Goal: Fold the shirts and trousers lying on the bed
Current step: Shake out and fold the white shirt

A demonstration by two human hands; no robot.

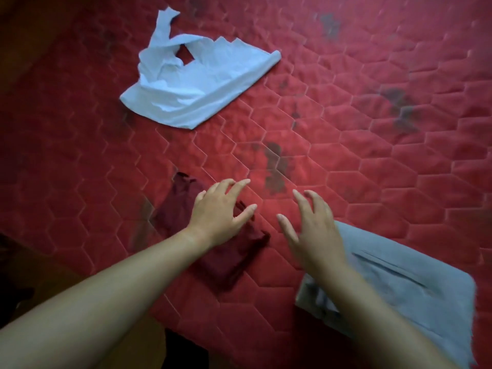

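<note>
Both bare forearms reach forward over the bed (372, 161); the left hand (221, 209) lies palm down above a folded dark maroon garment (226, 265), fingers spread and lightly bent, gripping nothing; whether it touches the cloth I cannot tell; the right hand (311, 230) is likewise spread and empty, over bare red quilting just beside a folded grey garment (404, 286). The maroon piece is a compact bundle near the bed's front edge; the grey one lies flat at the right; a white garment (186, 83) lies crumpled and unfolded, well apart, farther up the bed.
</note>
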